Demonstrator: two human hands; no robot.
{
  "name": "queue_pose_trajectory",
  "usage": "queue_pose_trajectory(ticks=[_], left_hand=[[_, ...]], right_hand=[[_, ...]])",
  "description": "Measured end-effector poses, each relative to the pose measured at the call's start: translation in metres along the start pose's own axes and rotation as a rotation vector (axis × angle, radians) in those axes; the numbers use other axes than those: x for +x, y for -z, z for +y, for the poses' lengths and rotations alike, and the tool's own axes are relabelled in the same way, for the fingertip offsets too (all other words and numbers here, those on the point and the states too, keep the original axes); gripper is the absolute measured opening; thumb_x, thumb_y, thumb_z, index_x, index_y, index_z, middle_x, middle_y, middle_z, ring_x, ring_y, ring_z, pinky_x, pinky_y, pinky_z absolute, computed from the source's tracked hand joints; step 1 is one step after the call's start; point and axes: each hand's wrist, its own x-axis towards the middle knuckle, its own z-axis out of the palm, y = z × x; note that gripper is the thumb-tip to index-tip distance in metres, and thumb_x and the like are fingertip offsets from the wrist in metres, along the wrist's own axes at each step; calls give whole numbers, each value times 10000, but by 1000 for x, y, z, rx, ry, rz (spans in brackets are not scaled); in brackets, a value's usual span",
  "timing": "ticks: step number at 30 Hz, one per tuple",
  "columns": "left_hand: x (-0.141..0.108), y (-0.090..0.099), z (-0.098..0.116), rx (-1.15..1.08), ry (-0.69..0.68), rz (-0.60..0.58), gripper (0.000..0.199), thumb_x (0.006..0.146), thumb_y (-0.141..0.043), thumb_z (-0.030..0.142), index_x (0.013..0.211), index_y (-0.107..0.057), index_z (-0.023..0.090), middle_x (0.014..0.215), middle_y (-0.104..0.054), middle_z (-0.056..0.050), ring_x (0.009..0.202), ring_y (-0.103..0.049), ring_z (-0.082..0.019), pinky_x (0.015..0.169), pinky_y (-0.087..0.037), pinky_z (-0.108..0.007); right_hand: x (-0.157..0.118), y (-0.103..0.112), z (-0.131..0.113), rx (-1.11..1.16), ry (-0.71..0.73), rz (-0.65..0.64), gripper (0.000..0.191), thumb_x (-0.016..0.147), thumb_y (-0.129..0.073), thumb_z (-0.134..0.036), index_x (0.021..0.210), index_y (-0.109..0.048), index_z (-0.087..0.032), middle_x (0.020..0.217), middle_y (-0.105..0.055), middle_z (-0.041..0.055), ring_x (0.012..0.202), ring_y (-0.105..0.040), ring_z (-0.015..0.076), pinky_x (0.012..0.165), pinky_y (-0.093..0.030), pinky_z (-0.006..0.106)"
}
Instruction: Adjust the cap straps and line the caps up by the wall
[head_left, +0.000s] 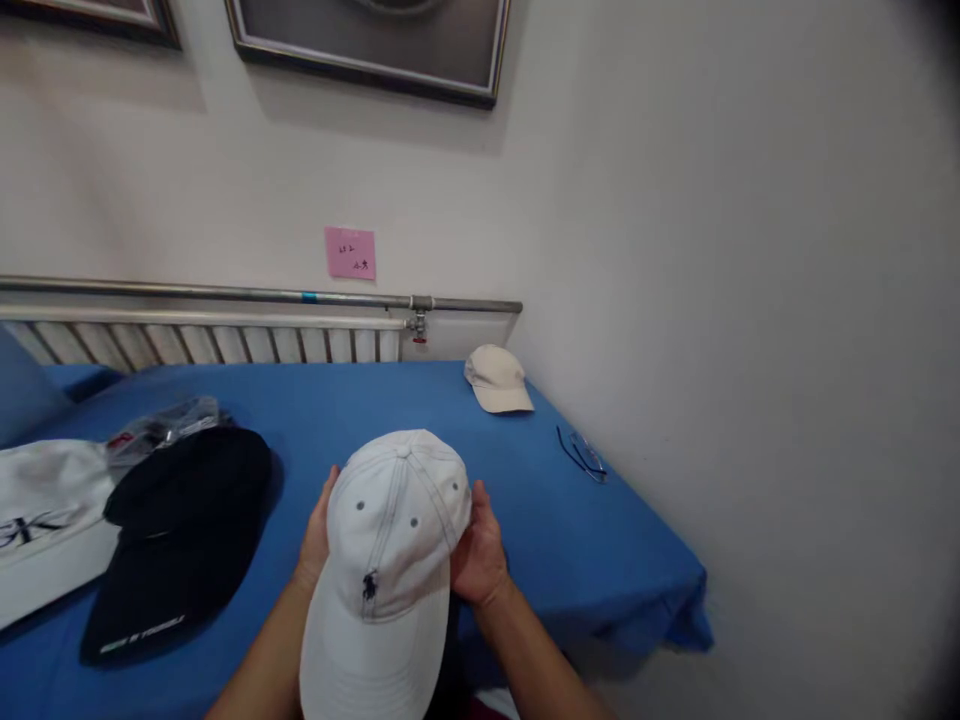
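Note:
A white baseball cap (405, 550) with a small dark embroidered emblem is held between my two hands, its brim pointing toward me. My left hand (316, 535) supports the cap's left side, the fingers partly hidden behind it. On the opposite side my right hand (480, 550) holds the crown's edge, some fingers tucked beneath. To the left lies a black cap (187, 530) with white lettering on its brim. Beside that one, a white cap (52, 520) with dark letters is cut off by the picture's edge.
A beige cap (499, 378) sits at the far right of the blue-covered surface (360, 395). Eyeglasses (585, 456) lie close to the right wall. Behind the black cap is a clear plastic bag (176, 425). A radiator (225, 342) and metal pipe (187, 291) run along the back wall.

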Motion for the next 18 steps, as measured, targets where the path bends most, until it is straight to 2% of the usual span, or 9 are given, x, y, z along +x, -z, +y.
queue_pose_trajectory(ticks=[2, 4, 7, 10, 14, 18], left_hand=[[1, -4, 1, -14, -17, 45, 330, 990, -420, 306, 1013, -716, 163, 919, -758, -38, 1081, -649, -245, 1016, -462, -348], [0, -10, 1, -22, -37, 98, 323, 983, -423, 298, 1001, -724, 182, 884, -766, -33, 1066, -664, -248, 1020, -462, -360], [-3, -21, 1, -28, -44, 152, 343, 961, -456, 373, 1093, -702, 176, 938, -767, -67, 1049, -674, -288, 998, -477, -415], [-5, -31, -2, -23, 28, 160, 492, 948, -438, 474, 1221, -640, 118, 1007, -752, -128, 1041, -672, -338, 969, -484, -472], [-2, -35, -5, 3, 128, 155, 579, 955, -378, 519, 1309, -567, 101, 1037, -742, -153, 1040, -672, -349, 957, -479, -489], [3, -32, -4, 72, 55, 199, 531, 980, -346, 460, 1326, -537, 105, 1015, -748, -139, 1037, -677, -326, 952, -485, -470]], right_hand=[[1, -1, -2, -14, 9, 49, 481, 829, -525, -596, 1039, -692, -196, 992, -754, 74, 1075, -643, 285, 916, -484, 454], [3, -1, -3, -31, 58, 115, 453, 867, -496, -573, 1038, -689, -200, 964, -756, 69, 1041, -661, 273, 887, -503, 435], [7, 6, -6, -73, 156, 242, 362, 895, -501, -483, 945, -702, -187, 863, -756, 67, 973, -685, 256, 849, -526, 395], [12, 17, -11, -101, 243, 332, 237, 889, -532, -355, 814, -694, -200, 743, -739, 29, 891, -699, 206, 847, -529, 325], [27, 25, -22, -150, 303, 364, 106, 825, -599, -262, 765, -679, -228, 739, -738, -20, 835, -696, 168, 841, -524, 272], [49, 28, -34, -271, 303, 397, 87, 787, -621, -265, 752, -682, -214, 723, -738, -8, 793, -692, 193, 802, -534, 305]])
